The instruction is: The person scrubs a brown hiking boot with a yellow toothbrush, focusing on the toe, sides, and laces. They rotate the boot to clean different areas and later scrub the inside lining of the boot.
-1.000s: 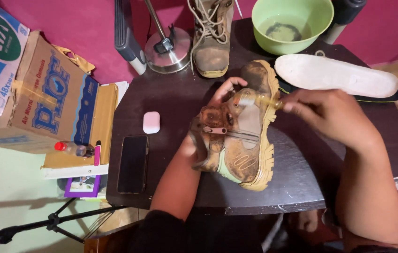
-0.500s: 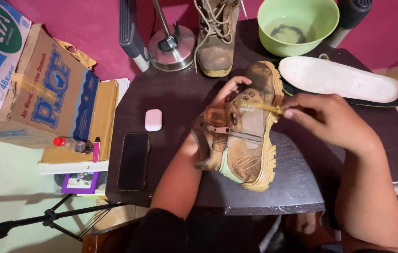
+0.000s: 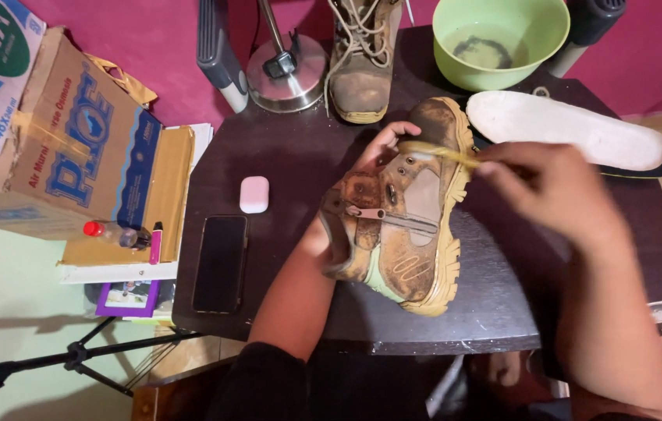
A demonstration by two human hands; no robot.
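A dirty tan boot [image 3: 405, 214] lies on its side on the dark round table [image 3: 292, 164]. My left hand [image 3: 381, 144] is inside the boot's shaft, with the fingers showing at the toe end. My right hand [image 3: 557, 187] pinches a yellowish lace [image 3: 436, 150] and holds it over the boot's eyelets near the toe. The hand is blurred. A second boot [image 3: 362, 58] stands upright at the back of the table. A white insole [image 3: 569, 129] lies to the right of the boot.
A green bowl [image 3: 502, 35] with dirty water and a metal lamp base [image 3: 284, 66] stand at the back. A small pink case [image 3: 253, 194] and a black phone [image 3: 220, 263] lie at the left. Cardboard boxes [image 3: 58, 140] and a tripod leg [image 3: 65, 360] sit left of the table.
My right hand has drawn the lace up and to the left across the boot's toe end. The view has shifted slightly; the boot stays in place.
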